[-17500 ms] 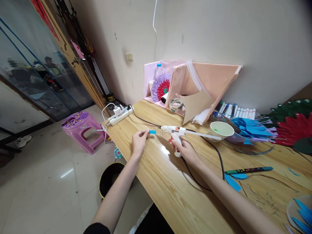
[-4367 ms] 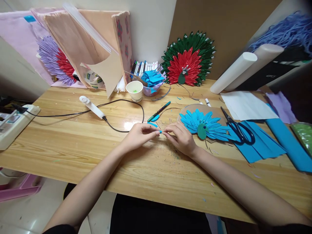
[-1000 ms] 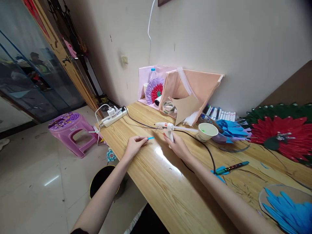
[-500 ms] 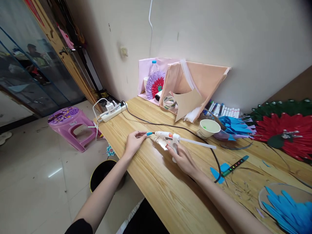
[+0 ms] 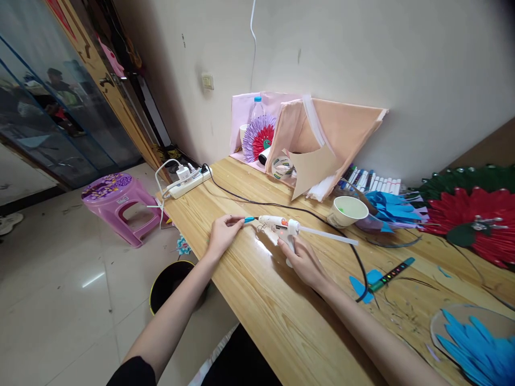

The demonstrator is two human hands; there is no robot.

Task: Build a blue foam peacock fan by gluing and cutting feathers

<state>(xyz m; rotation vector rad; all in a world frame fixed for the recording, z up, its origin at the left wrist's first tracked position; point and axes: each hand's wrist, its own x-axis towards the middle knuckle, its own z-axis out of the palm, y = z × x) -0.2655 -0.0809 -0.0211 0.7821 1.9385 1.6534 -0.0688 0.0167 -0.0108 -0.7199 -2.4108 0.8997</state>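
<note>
Between the fingertips of my left hand [image 5: 224, 234] is a small blue petal-like piece [image 5: 249, 219], held just above the table. My right hand [image 5: 304, 261] is wrapped round the handle of a white glue gun [image 5: 274, 223]. Its nozzle points left and sits at the blue piece; whether they touch I cannot tell. A long translucent glue stick [image 5: 330, 236] sticks out of the gun's back end. To the right, several loose blue pieces [image 5: 359, 287] lie by a dark green pen-like tool [image 5: 392, 274].
A black cord [image 5: 273, 203] crosses the table from a white power strip [image 5: 188, 184]. A paper cup [image 5: 348, 210], markers [image 5: 372, 182], a red flower-like piece [image 5: 475, 222] and a plate of blue petals [image 5: 475, 338] stand rightward. A bin [image 5: 173, 276] and pink stool [image 5: 132, 214] are on the left.
The whole view has shifted slightly, so things appear a little farther right. Both hands keep their grip, with the blue piece still at the glue gun's nozzle.
</note>
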